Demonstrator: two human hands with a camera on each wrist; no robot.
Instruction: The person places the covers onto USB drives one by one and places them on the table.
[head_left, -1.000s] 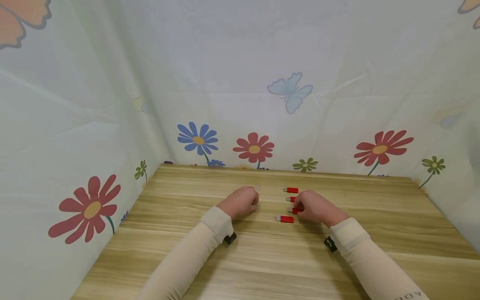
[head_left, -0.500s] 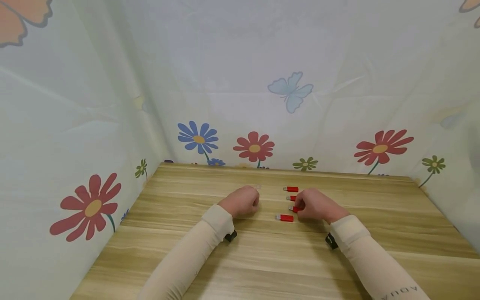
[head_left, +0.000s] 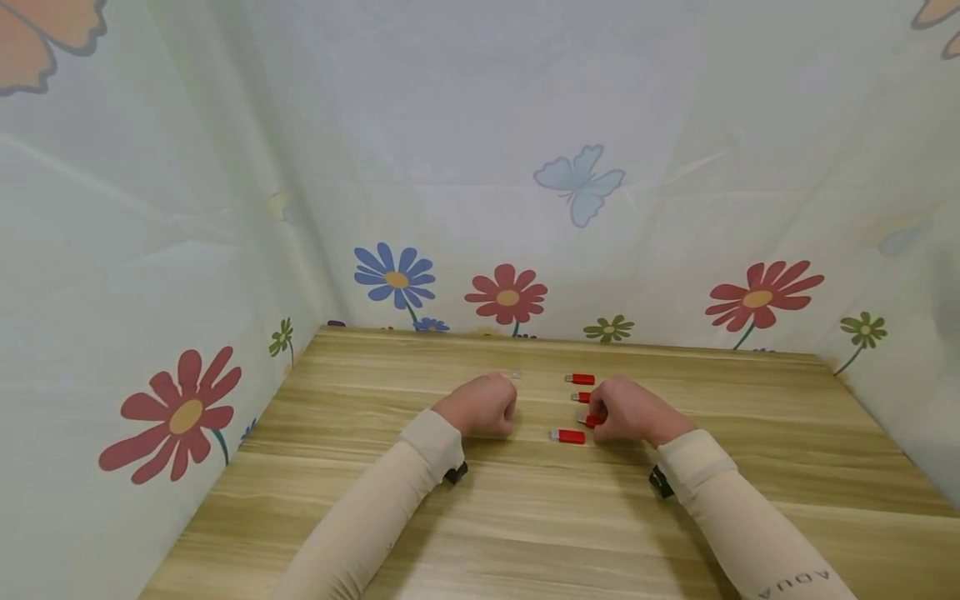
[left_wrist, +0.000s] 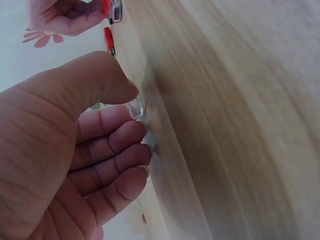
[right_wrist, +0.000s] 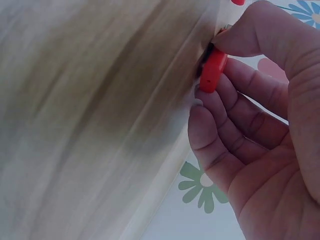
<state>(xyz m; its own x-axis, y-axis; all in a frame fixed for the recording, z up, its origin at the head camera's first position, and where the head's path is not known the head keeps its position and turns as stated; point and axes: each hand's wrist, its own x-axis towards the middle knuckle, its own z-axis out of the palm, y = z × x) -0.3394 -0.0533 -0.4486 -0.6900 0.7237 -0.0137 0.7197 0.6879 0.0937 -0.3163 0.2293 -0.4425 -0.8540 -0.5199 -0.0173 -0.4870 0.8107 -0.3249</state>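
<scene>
Red USB sticks with pale ends lie in a column on the wooden table; the farthest stick and the nearest stick show whole. My right hand pinches the third stick, whose red body shows between thumb and fingers in the right wrist view. My left hand is at the left of the column, fingers curled low over the table. In the left wrist view, the left hand pinches a small clear cap between thumb and index finger.
Another small clear piece lies just beyond my left hand. The wooden table ends at a white curtain printed with flowers and a butterfly, which also stands along both sides.
</scene>
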